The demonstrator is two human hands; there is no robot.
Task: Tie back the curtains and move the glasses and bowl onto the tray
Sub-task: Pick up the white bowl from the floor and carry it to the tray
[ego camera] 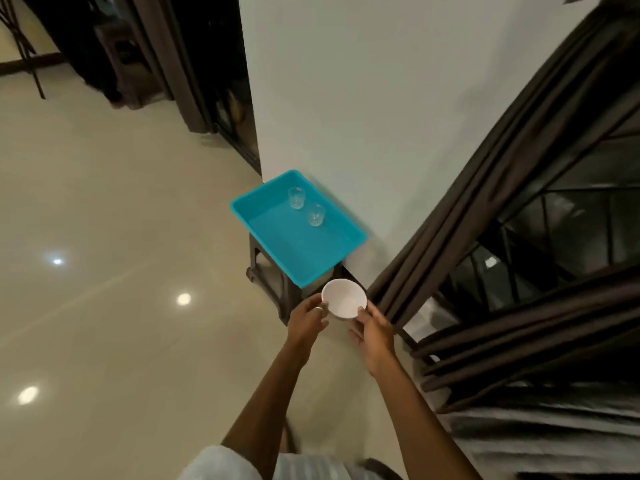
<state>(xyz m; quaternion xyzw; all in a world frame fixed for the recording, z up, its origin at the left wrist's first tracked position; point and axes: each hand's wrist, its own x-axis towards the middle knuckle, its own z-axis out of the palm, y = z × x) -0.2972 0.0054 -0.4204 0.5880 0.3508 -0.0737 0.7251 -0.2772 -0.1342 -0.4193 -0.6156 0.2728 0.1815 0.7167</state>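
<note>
Holding the white bowl (344, 298) with both hands, just short of the near corner of the tray (263, 216). My left hand (308, 320) grips the bowl's left rim, fingers curled around it, ring visible on one finger. My right hand (372, 332) is on the right rim, thumb on the edge, fingers loosely spread underneath (how far they wrap under the bowl I can't tell). Bowl is upright and looks empty.

Tray is teal, rectangular, sitting on a dark stool (273, 275) pushed against the white wall (363, 98); the stool is the surface here, and the tray overhangs it. Two clear glasses are inside the tray, both upright, along the wall side: far glass (296, 197) and near glass (316, 214), close to each other but not touching. Rest of the tray floor is bare.

Dark brown curtain (485, 202) on my right is gathered into a bundle slanting down toward the base of the wall, just beside my right hand. Second curtain (180, 64) hangs straight at the far left of the wall. Glossy tiled floor (104, 237) with light reflections
</note>
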